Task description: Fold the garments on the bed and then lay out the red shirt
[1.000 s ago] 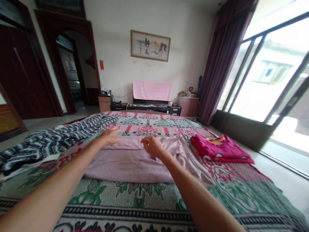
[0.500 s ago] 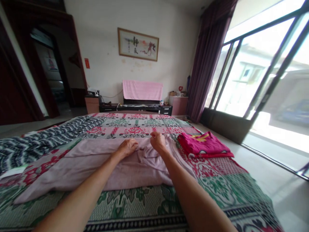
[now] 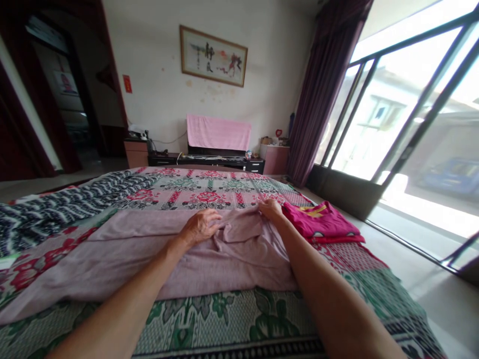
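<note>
Pale pink garment (image 3: 123, 254): spread across flowered cover (image 3: 273, 319), rumpled at right; partly hidden by both forearms.
Right hand (image 3: 270, 208): fingers closed, pinching the garment's far edge.
Left hand (image 3: 202, 225): fingers loosely bent, on the fabric; cannot tell whether they grip.
Framed picture (image 3: 213, 56): brush-written characters, two large, the smaller column illegible.
Red slip (image 3: 127, 84): marks too small to read.
Folded magenta garment (image 3: 325, 227): yellow motif, incomplete at the folds.
</note>
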The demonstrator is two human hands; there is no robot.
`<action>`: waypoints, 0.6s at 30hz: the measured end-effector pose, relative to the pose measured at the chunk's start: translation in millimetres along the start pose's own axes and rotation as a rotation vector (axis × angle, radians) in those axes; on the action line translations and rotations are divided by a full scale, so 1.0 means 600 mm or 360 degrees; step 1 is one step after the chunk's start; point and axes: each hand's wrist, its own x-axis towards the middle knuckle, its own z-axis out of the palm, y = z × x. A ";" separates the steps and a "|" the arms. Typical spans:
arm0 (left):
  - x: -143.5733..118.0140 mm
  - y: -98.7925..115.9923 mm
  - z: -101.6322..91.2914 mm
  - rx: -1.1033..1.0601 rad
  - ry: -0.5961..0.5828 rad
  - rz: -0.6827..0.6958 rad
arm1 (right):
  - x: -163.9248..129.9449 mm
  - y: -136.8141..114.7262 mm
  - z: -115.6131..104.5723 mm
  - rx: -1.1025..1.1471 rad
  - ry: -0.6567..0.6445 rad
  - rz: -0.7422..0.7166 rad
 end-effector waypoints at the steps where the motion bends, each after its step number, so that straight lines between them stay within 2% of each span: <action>1: 0.005 0.014 -0.003 -0.0052 -0.0027 0.0039 | 0.002 0.002 0.003 0.0007 0.0005 -0.0023; 5: 0.022 0.070 -0.006 -0.0133 -0.0297 0.0149 | 0.011 0.005 0.012 0.0092 0.0004 -0.0104; 9: 0.021 0.103 0.007 0.0058 -0.0482 0.0275 | 0.014 0.004 0.006 0.0416 -0.0214 -0.0038; 13: 0.015 0.109 0.026 0.0224 -0.0459 0.0330 | 0.010 0.004 -0.007 0.0583 -0.0320 -0.0075; 18: 0.026 0.105 0.022 -0.0018 -0.0253 0.0225 | 0.007 0.010 -0.011 0.0660 -0.0314 -0.0101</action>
